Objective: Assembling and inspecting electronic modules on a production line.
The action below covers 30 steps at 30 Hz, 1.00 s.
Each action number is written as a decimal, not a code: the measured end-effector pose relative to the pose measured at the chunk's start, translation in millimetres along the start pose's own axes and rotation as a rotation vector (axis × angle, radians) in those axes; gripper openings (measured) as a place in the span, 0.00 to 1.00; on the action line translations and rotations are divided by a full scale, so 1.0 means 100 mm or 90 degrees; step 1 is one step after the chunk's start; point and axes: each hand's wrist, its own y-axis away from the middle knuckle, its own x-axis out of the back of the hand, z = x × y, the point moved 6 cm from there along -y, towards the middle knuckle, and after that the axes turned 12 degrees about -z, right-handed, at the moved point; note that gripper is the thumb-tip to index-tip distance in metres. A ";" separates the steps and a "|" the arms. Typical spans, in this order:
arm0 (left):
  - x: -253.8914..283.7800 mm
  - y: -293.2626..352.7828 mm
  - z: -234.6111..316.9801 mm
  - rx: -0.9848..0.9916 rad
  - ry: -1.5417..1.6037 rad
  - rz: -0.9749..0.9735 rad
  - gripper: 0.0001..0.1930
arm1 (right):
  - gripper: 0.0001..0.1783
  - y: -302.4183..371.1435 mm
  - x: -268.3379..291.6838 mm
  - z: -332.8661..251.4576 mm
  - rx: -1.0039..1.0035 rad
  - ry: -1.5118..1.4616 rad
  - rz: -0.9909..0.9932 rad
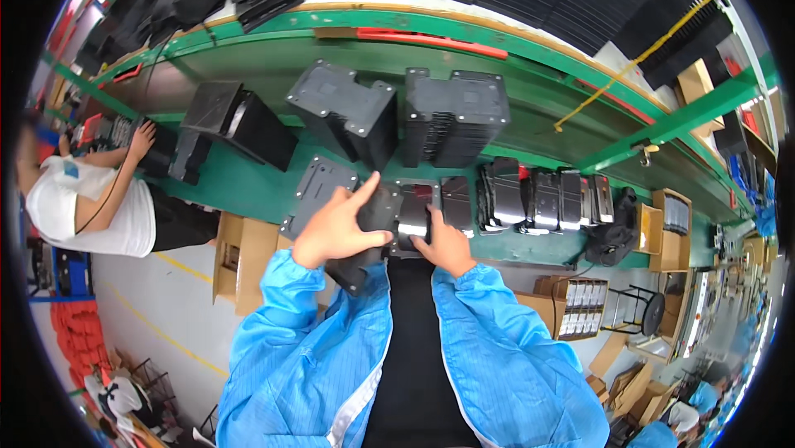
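My left hand (341,228) has its thumb and index finger spread around a tilted dark grey plastic plate (356,272) with screw holes at its corners. The plate overhangs the bench's near edge; my other left fingers are mostly hidden. Just to the right, my right hand (448,243) has its index finger and thumb at the right and lower edges of a glossy black panel (414,214). That panel lies in a dark frame with corner holes. Another grey plate (319,187) lies flat beyond my left hand, and a dark glossy panel (457,199) lies beside my right.
Two tall stacks of grey plates (344,100) (455,104) stand at the back of the green bench (248,179). Rows of black panels (505,195) stand to the right. A cardboard box (248,257) is below left. A co-worker (91,199) stands at the left. A green shelf edge (298,21) runs overhead.
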 end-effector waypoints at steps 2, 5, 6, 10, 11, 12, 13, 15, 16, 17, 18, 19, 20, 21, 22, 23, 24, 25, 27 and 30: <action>0.31 0.17 -0.09 0.090 -0.253 0.159 0.58 | 0.54 -0.23 -0.20 -0.19 -0.083 0.154 0.002; 0.48 0.15 -0.35 0.142 -0.413 0.255 0.57 | 0.61 -0.50 -0.28 -0.28 -0.150 0.231 -0.038; 0.48 0.07 -0.49 0.142 -0.446 0.272 0.57 | 0.65 -0.58 -0.29 -0.28 -0.181 0.231 -0.079; 0.50 -0.02 -0.57 0.145 -0.440 0.290 0.57 | 0.67 -0.69 -0.25 -0.24 -0.177 0.202 -0.127; 0.48 -0.04 -0.59 0.147 -0.419 0.291 0.57 | 0.66 -0.68 -0.22 -0.20 -0.159 0.190 -0.132; 0.49 -0.03 -0.57 0.144 -0.417 0.290 0.57 | 0.66 -0.65 -0.14 -0.11 -0.163 0.191 -0.132; 0.50 -0.02 -0.55 0.150 -0.412 0.277 0.56 | 0.64 -0.60 -0.05 -0.04 -0.097 0.123 -0.139; 0.48 -0.03 -0.49 0.158 -0.399 0.256 0.54 | 0.62 -0.49 0.10 0.02 -0.037 0.062 -0.145; 0.44 -0.06 -0.51 0.153 -0.395 0.254 0.54 | 0.61 -0.42 0.17 0.05 -0.032 -0.012 -0.115; 0.38 -0.06 -0.43 0.058 -0.441 0.319 0.53 | 0.59 -0.33 0.23 0.10 -0.031 -0.087 -0.082; 0.30 -0.05 -0.36 -0.039 -0.484 0.385 0.51 | 0.57 -0.25 0.30 0.16 -0.030 -0.162 -0.048; 0.21 -0.08 -0.26 -0.143 -0.524 0.449 0.50 | 0.57 -0.23 0.30 0.24 -0.042 -0.162 -0.039; 0.13 -0.18 -0.24 -0.157 -0.521 0.443 0.50 | 0.54 -0.24 0.29 0.36 -0.117 -0.089 0.005; 0.00 -0.36 -0.24 -0.202 -0.395 0.338 0.49 | 0.52 -0.27 0.27 0.46 -0.191 -0.015 0.048; -0.17 -0.50 -0.24 -0.236 -0.271 0.229 0.48 | 0.49 -0.25 0.25 0.53 -0.263 0.057 0.084; -0.35 -0.62 -0.23 -0.265 -0.148 0.119 0.47 | 0.49 -0.25 0.20 0.56 -0.272 0.054 0.086; -0.50 -0.76 -0.24 -0.272 -0.148 0.109 0.47 | 0.48 -0.26 0.19 0.57 -0.278 0.058 0.128; -0.63 -0.93 -0.36 -0.171 -0.173 0.110 0.49 | 0.47 -0.28 0.20 0.56 -0.277 0.065 0.169; -0.80 -1.18 -0.55 0.033 -0.221 0.112 0.55 | 0.46 -0.21 0.23 0.60 -0.279 0.071 0.212; -0.95 -1.30 -0.39 0.103 -0.193 0.096 0.61 | 0.40 0.12 -0.13 0.36 0.109 -0.054 0.088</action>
